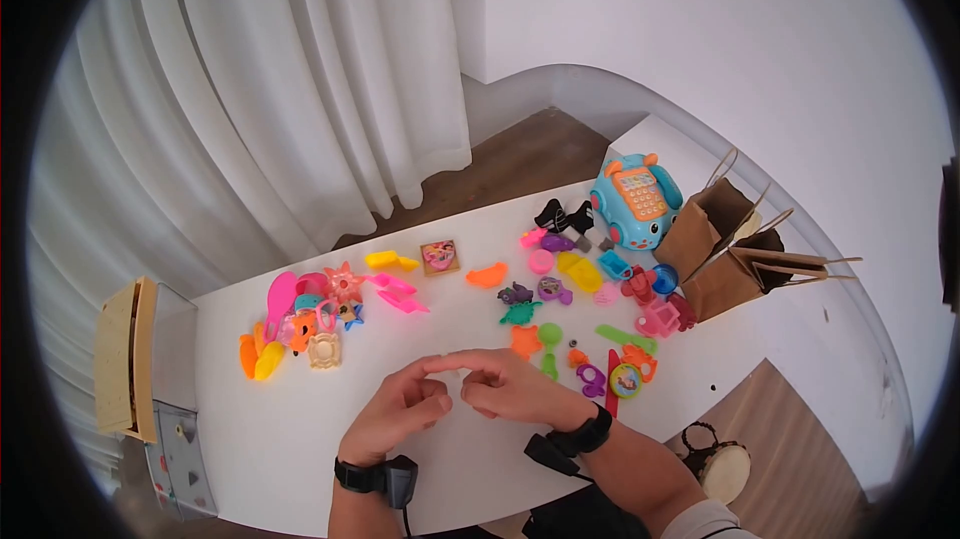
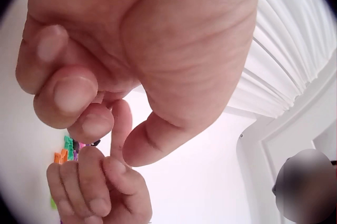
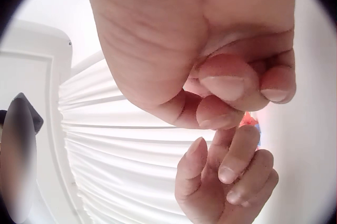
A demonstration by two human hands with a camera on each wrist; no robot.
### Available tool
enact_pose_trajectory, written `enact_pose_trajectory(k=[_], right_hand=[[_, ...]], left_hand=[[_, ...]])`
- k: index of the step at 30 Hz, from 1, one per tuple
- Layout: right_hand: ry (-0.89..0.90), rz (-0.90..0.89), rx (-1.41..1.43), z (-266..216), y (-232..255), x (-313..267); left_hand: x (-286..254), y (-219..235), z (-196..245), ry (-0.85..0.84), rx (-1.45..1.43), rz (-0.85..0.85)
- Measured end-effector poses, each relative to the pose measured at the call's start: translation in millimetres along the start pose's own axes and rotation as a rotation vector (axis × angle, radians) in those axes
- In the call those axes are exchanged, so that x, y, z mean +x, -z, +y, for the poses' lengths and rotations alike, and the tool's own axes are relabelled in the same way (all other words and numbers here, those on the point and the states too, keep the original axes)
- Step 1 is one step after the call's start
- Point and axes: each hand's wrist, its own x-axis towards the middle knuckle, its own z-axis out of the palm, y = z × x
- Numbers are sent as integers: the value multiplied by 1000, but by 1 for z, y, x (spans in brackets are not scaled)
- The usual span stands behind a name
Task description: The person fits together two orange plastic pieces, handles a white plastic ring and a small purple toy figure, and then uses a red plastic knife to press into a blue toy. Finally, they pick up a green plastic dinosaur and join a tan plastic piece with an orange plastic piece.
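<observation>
Over the white table (image 1: 290,439), my left hand (image 1: 395,409) and right hand (image 1: 525,391) meet at the tips of their extended index fingers. Neither holds anything; the other fingers are loosely curled towards the palms. In the left wrist view the left hand (image 2: 158,50) fills the top, with the right hand (image 2: 100,187) below it. From the right wrist, my right hand (image 3: 195,40) looms large above the left hand (image 3: 226,182). Nearest the right hand lie an orange star-shaped toy (image 1: 525,341) and a light green spoon-like toy (image 1: 549,336).
Colourful plastic toys, including a pink paddle-shaped one (image 1: 281,299), cluster at left. More toys spread across the right, among them a green strip (image 1: 626,339). A toy telephone (image 1: 640,204) and brown paper bags (image 1: 735,279) stand at the back right. A wooden-edged box (image 1: 120,359) borders the left end.
</observation>
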Motion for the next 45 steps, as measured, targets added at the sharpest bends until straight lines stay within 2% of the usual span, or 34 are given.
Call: enact_pose_trajectory(k=[2,3,6,8,11,14,18,20,24,27,29,30,32,36,38,42,44,45], right_hand=[[14,47,127,-7,-1,-1],[14,46,126,-11,-2,-3],[-19,100,148,-20,0,-6],[-96,32,33,-21,3,-5],[-79,28,-35,-10,1,-2],[-16,26,92,-16,0,-3],[-2,53,108,-14,0,-3],[-65,63,25,-16,0,-3],[-104,92,9,-13,-3,-1],[-86,94,-35,-10,-4,0],[-76,107,-60,-8,-4,0],[-76,107,-61,-9,-4,0],[-109,124,-62,-13,-5,0],[-174,150,-46,-25,-5,-1],[-178,130,-73,-18,-3,0],[-86,164,-144,2,-8,3],[-38,183,-128,5,-9,4],[-39,182,-129,8,-8,4]], left_hand=[[0,4,-4,117,-11,-62],[-1,3,-4,116,-12,-61],[-2,-4,1,58,-22,-70],[-4,-7,3,-37,-46,-32],[-4,-7,5,-59,-41,-1],[5,-4,-9,-6,121,70],[1,-4,-7,-27,44,12],[-1,-3,0,-39,16,-36],[3,-4,-8,-29,23,-13],[10,-8,-20,-72,88,17],[12,-13,-21,-140,143,137],[13,-11,-23,-140,142,137],[15,-4,-26,-136,352,227],[12,-2,-20,-91,367,290],[7,-6,-13,-30,-19,337],[4,-6,-8,-90,-187,309],[3,-2,-9,-91,-185,179],[3,-2,-9,-91,-185,179]])
